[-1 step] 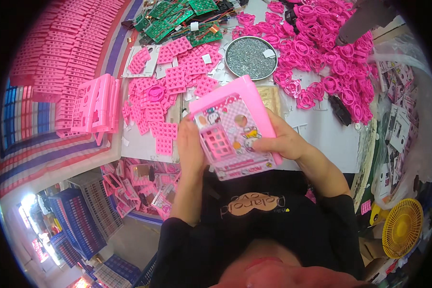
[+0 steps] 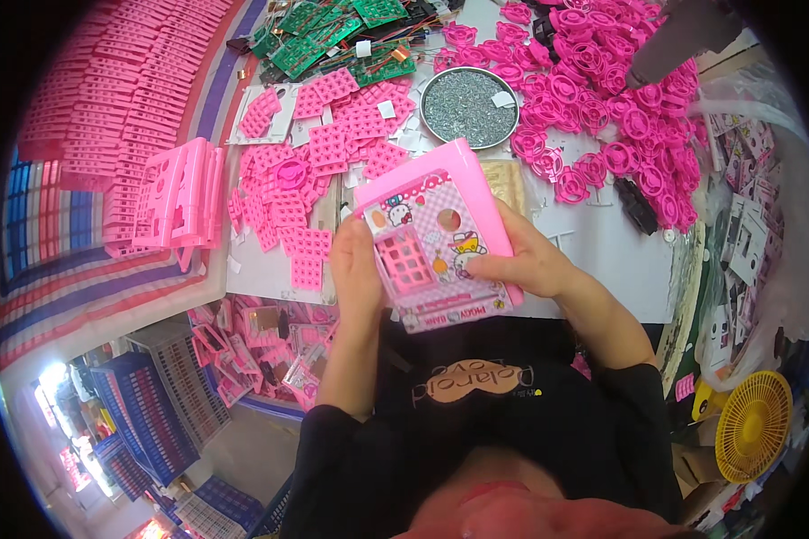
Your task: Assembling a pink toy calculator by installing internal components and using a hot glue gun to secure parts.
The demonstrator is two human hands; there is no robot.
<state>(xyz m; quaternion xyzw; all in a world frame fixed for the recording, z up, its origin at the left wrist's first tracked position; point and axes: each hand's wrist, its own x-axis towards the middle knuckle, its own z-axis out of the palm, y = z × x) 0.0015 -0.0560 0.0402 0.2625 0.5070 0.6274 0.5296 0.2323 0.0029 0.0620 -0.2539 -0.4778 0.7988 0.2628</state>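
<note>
Both hands hold a pink plastic toy casing (image 2: 472, 184) above the front edge of the table. Its front carries a printed cartoon panel (image 2: 427, 207) with a round hole and a window of small square openings. My left hand (image 2: 357, 265) grips the casing's left edge, fingers mostly hidden behind it. On the other side, my right hand (image 2: 526, 260) has its thumb pressed on the printed face and its fingers wrapped round the pink edge. The casing is tilted, its lower edge toward my body. Just beyond it lie pink keypad pieces (image 2: 310, 256) and a round tray of small screws (image 2: 470, 144).
Pink ring-shaped parts (image 2: 593, 108) are heaped at the far right, green circuit boards (image 2: 319, 40) at the back. Stacked pink casings (image 2: 175, 198) stand at left. Below the table's left part sits a container of pink parts (image 2: 265, 337). A yellow fan (image 2: 755, 427) is at lower right.
The casing has shifted very slightly up in my hands, and its printed face shows more sharply. Both hands keep their hold.
</note>
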